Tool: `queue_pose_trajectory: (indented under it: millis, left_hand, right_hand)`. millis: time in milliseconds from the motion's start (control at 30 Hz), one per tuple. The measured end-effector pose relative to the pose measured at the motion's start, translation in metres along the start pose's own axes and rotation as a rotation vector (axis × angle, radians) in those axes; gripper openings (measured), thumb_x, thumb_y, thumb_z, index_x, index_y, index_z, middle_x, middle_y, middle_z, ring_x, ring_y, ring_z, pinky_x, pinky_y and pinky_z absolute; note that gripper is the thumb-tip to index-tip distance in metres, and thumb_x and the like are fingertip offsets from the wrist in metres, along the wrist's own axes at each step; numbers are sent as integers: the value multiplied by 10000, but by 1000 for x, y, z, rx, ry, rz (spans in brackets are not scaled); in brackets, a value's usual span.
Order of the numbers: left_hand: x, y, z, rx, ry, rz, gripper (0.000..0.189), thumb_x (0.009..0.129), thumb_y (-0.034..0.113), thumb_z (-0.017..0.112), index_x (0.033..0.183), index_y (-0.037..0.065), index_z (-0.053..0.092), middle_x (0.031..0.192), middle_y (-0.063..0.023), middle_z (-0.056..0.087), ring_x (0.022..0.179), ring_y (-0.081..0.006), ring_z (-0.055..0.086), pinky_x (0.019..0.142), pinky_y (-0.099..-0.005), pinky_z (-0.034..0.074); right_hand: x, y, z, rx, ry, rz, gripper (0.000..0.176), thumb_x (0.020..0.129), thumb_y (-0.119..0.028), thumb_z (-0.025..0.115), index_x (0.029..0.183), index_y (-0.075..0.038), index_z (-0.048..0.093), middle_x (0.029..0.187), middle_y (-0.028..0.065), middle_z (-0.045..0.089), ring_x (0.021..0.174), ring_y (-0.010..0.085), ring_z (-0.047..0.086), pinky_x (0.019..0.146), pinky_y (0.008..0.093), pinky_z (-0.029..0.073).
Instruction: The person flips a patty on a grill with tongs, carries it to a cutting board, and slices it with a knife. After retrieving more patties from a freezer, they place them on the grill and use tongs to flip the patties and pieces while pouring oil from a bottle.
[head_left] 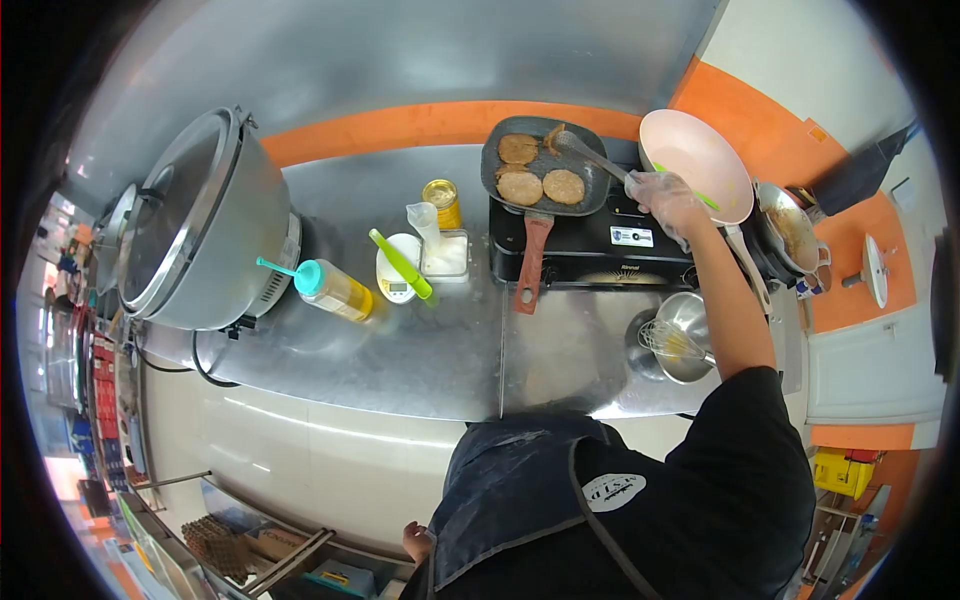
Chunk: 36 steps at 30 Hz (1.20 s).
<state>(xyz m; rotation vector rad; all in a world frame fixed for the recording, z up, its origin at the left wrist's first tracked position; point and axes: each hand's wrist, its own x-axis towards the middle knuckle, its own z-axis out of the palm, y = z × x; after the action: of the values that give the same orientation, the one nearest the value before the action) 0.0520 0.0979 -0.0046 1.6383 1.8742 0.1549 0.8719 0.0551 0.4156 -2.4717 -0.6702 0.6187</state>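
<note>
Three patties (564,187), one square pan (595,190) (plus one grey spatula (588,151)).

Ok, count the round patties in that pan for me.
3 in the pan: a back-left patty, a front-left patty and a front-right patty. I left out the brown scraps by the spatula, which may hide more.

The pan (600,188), dark and squarish, sits on the stove (590,240), its reddish-brown handle (535,255) jutting past the near edge. Three round patties (564,186) lie flat inside, the far one darker. The grey spatula (592,153) slants in from the right, its head over the pan.
</note>
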Motion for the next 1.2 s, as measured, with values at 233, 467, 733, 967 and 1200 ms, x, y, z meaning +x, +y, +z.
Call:
queue_pose_trajectory:
  millis: [233,467,733,967,1200]
  left_hand:
    - [3,-9,0,109,-64,17,262,775,81,628,1025,17,672,862,-122,716,813,-259,694,738,-370,541]
    - [11,-12,11,8,-158,29,300,778,104,635,1063,12,653,871,-120,716,812,-264,688,740,-371,534]
    - [-4,33,-15,27,-102,39,281,795,98,627,1061,11,655,912,-131,711,831,-267,681,748,-365,533]
    - [-21,-36,22,-113,-145,-172,269,796,54,606,1056,12,661,934,-155,708,853,-283,683,754,-361,537]
    - [-18,-28,24,3,-4,30,266,788,70,631,1044,8,664,958,-158,712,862,-278,692,752,-370,541]
  right_hand:
    - [-27,-13,11,-931,234,-271,357,945,-129,450,1268,-136,604,1341,115,504,1122,276,599,957,421,492]
    - [-4,-41,36,-1106,96,-368,428,944,-126,431,1365,-120,507,1263,129,565,1128,267,597,968,419,486]
    - [24,-25,44,-702,221,-333,433,935,-284,485,1314,-80,536,1202,200,614,1095,349,592,939,431,466]
    - [-8,-48,32,-874,176,-357,490,951,-249,461,1389,-30,462,1243,195,590,1135,327,584,973,413,459]
    - [15,-29,20,-1050,218,-676,417,949,-289,533,1264,-16,541,979,144,654,918,274,647,799,388,512]
